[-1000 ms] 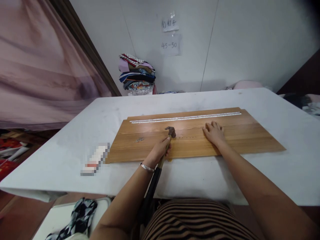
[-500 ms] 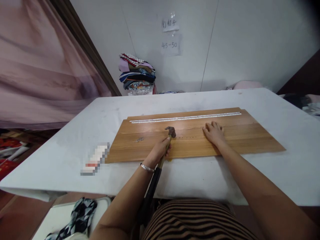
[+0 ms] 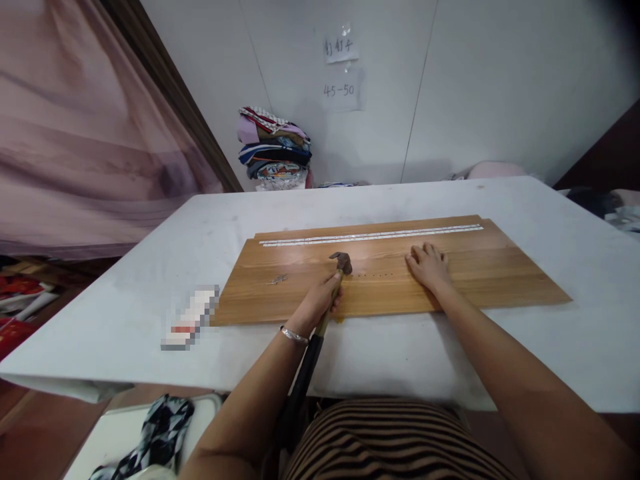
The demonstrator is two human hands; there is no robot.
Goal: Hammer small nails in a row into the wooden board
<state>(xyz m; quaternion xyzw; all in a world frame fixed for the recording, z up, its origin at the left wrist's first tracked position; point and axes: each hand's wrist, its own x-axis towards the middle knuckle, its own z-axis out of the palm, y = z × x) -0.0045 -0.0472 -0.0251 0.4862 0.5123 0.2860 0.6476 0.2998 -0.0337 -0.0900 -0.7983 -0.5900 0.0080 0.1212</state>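
Note:
My left hand (image 3: pixel 324 297) is wrapped round the wooden neck of a claw hammer (image 3: pixel 343 263), whose rusty head is over the wooden board (image 3: pixel 500 267). The hammer's black grip slants back below my left wrist. From the hammer head a row of small dark dots (image 3: pixel 380 275), nail heads or holes, runs to the right. My right hand (image 3: pixel 430 267) rests on the board to the right of that row, fingers somewhat apart and holding nothing. A small heap of loose nails (image 3: pixel 277 280) lies on the board's left part.
Two white marked strips (image 3: pixel 373 235) run along the board's far side. A pixelated pale object (image 3: pixel 193 320) lies on the white table (image 3: pixel 125 300) left of the board. Folded clothes (image 3: pixel 275 150) are stacked behind the table. A patterned cloth (image 3: pixel 165 433) is at lower left.

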